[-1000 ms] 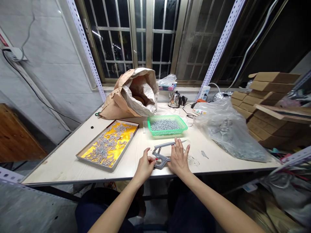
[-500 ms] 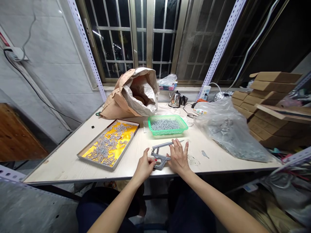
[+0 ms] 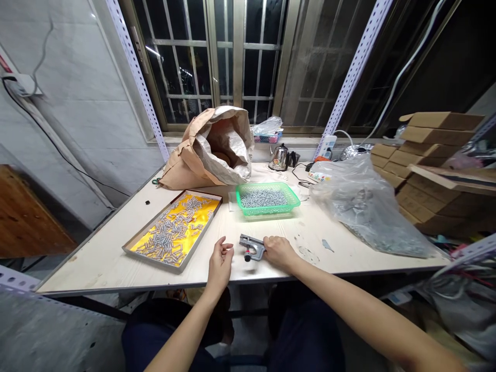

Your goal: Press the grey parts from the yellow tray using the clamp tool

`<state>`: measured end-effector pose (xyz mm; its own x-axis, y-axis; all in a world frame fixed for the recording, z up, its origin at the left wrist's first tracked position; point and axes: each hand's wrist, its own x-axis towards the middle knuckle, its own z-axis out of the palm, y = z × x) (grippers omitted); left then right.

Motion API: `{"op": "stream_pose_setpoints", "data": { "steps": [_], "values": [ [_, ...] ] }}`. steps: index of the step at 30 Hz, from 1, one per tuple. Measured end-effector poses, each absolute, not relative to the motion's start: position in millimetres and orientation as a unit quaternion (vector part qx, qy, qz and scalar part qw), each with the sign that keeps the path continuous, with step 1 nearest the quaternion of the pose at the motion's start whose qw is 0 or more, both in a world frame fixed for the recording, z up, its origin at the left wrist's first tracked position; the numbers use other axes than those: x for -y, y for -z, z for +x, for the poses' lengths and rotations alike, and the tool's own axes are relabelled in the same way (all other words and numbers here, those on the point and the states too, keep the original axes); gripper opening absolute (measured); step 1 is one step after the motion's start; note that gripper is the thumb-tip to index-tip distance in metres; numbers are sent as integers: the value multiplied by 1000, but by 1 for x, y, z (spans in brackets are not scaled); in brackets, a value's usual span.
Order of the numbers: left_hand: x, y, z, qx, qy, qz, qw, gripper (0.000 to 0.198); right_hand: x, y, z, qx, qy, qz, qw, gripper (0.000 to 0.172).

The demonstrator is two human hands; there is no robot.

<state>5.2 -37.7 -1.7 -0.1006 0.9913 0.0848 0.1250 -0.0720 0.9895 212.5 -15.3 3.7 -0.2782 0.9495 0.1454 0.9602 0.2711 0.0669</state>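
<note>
My right hand (image 3: 279, 251) is wrapped round the handles of a pair of grey metal pliers (image 3: 254, 247), squeezing them together. The head of the pliers points left, with a black knob and a bit of red on its lower jaw. Just left of the head, apart from it, my left hand (image 3: 220, 263) is raised with its fingers loosely bent and nothing visible in them. Behind the hands stands a green plastic basket (image 3: 267, 210) filled with small silver metal pieces. A shallow tray (image 3: 203, 241) lined in yellow, holding many small silver spring-like pieces, lies to the left.
A large open paper sack (image 3: 189, 163) leans at the back of the table (image 3: 104, 248). On the right lies a clear plastic bag (image 3: 360, 206) beside stacked cardboard boxes (image 3: 437, 181). A metal kettle (image 3: 279, 157) stands near the window. A small grey scrap (image 3: 327, 246) lies right of my right hand.
My right hand has closed the spread handles of the pliers together. My left hand has let go of the head and moved a little left.
</note>
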Motion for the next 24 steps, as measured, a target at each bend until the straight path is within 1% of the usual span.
{"op": "stream_pose_setpoints", "data": {
  "steps": [3, 6, 9, 12, 14, 16, 18, 20, 22, 24],
  "values": [
    [31, 2, 10, -558, -463, 527, 442, 36, 11, -10, 207, 793, 75, -602, 48, 20],
    [25, 0, 15, -566, -395, 520, 503, 33, 10, -21, 204, 779, 96, -614, 85, 25],
    [22, -8, 20, -558, -397, 484, 545, 28, 11, -31, 205, 767, 117, -619, 124, 28],
    [23, -16, 26, -538, -408, 490, 551, 26, 13, -32, 206, 758, 151, -603, 197, 31],
    [25, -17, 28, -531, -411, 507, 541, 25, 15, -28, 206, 748, 174, -593, 241, 38],
    [27, -14, 27, -533, -425, 503, 531, 24, 18, -24, 207, 736, 181, -600, 255, 44],
    [26, -11, 23, -548, -456, 478, 513, 25, 22, -18, 210, 726, 174, -617, 249, 47],
    [15, -15, 21, -563, -501, 465, 464, 28, 26, -13, 216, 720, 163, -633, 234, 48],
    [-7, -28, 25, -559, -535, 488, 403, 31, 31, -8, 222, 722, 151, -641, 213, 48],
    [-39, -49, 36, -531, -542, 542, 361, 34, 34, -4, 227, 724, 140, -647, 193, 48]
  ]
}}
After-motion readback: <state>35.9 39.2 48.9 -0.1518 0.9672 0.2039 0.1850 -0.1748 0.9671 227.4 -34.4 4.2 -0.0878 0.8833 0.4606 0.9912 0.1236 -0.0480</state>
